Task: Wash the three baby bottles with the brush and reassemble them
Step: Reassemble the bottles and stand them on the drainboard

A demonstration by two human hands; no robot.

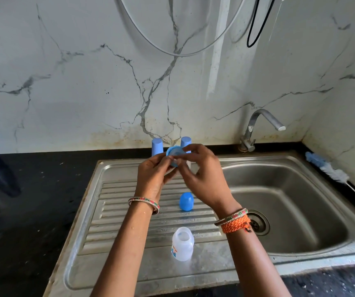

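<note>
**Ring and teat being fitted, third bottle waiting open**

Both hands up at centre frame over the drainboard, working one part. Left hand (154, 172) has fingers curled round a blue collar ring (173, 151), held rim-up, probably so the opening faces the other hand. Right hand (202, 174) pinches at the ring's near edge; something pale and translucent between the fingers looks like the teat, too blurred to confirm. My read: seating teat into ring before it goes on a bottle

Where the rest sits:
- open bottle body (182, 244), clear, no top, upright on the flat lower part of the drainboard (112, 189), lower centre. Likely parked there to drain and stay in reach
- loose blue cap (186, 201) on the ribs just above it, mid frame, apart from the bottle
- two capped bottles (157, 146) at the back edge by the wall, partly hidden behind the hands. They look finished, so this is probably the last one
- bottle brush (326, 168) laid on the black table at right of the sink basin (290, 189), out of use
- tap (264, 123) upper right, no water visible

Risk: wet ring, slips easily
</note>
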